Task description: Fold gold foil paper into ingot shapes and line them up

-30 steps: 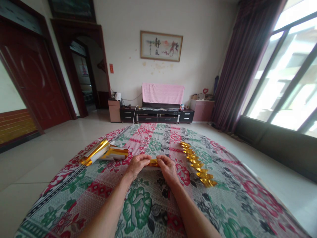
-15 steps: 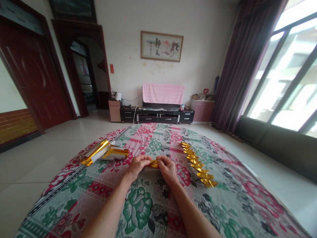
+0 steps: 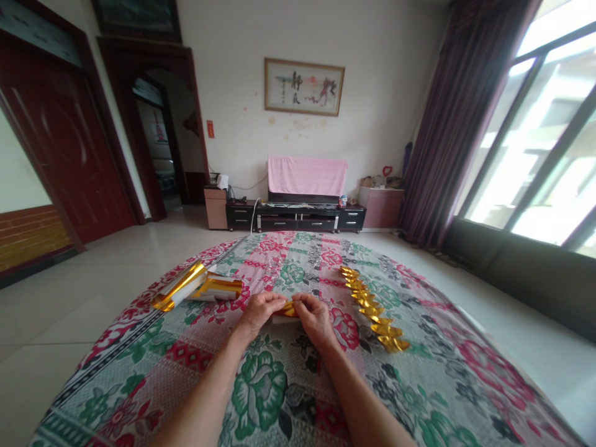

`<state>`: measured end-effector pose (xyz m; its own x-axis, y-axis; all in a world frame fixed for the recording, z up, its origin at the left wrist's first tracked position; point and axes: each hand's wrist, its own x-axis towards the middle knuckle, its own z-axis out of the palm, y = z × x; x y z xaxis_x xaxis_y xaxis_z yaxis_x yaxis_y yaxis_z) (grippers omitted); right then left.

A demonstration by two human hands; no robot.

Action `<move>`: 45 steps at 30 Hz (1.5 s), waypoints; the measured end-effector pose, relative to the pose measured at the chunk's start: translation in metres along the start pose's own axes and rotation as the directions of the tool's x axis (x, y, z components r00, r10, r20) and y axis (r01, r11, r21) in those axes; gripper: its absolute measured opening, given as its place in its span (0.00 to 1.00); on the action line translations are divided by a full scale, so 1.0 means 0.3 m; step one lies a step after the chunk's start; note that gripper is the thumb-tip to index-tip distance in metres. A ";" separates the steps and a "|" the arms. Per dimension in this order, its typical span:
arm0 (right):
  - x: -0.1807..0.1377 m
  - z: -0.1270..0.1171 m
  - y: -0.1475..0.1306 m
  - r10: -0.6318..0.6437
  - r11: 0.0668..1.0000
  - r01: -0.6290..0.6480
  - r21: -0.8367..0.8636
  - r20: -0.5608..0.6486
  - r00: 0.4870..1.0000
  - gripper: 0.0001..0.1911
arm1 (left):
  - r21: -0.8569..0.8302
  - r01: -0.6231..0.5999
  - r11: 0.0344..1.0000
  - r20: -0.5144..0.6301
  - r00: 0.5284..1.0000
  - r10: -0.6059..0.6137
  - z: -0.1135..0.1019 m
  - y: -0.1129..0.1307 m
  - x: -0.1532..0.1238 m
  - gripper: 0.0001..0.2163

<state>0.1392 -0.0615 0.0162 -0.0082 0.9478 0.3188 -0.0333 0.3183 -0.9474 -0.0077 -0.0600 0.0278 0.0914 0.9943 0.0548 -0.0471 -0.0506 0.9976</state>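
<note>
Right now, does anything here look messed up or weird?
Yes: yellowish blotches mark the pale wall below the framed picture, like stains. The picture also seems to slope down rightward, though that may be distortion. On the tablecloth, nothing looks spilled; the folded gold pieces sit in a row.

Single head-worn view: looks forward and down across nearby tablecloth (image 3: 261, 397), toward far wall (image 3: 377, 93).

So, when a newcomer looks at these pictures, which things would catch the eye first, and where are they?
Probably the row of shiny gold folded pieces, on the flowered cloth to the right of the hands. Next, near the centre, the left hand and right hand pinch a small gold piece between them. Curled gold-and-white sheets lie to their left.
</note>
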 end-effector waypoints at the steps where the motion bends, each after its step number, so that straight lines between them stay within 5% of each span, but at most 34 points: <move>1: -0.001 0.000 -0.004 0.000 1.000 0.000 -0.004 0.000 1.000 0.14 | -0.004 -0.001 1.000 -0.002 1.000 0.001 -0.001 -0.003 0.002 0.11; 45: -0.007 -0.012 -0.019 0.061 0.998 -0.062 -0.032 -0.004 0.998 0.10 | 0.021 -0.007 1.000 -0.046 0.999 0.008 -0.003 -0.020 0.011 0.10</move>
<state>0.1431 -0.0652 0.0207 -0.0060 0.9656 0.2598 -0.0009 0.2598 -0.9657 -0.0079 -0.0562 0.0220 0.0455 0.9971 0.0605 -0.0266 -0.0594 0.9979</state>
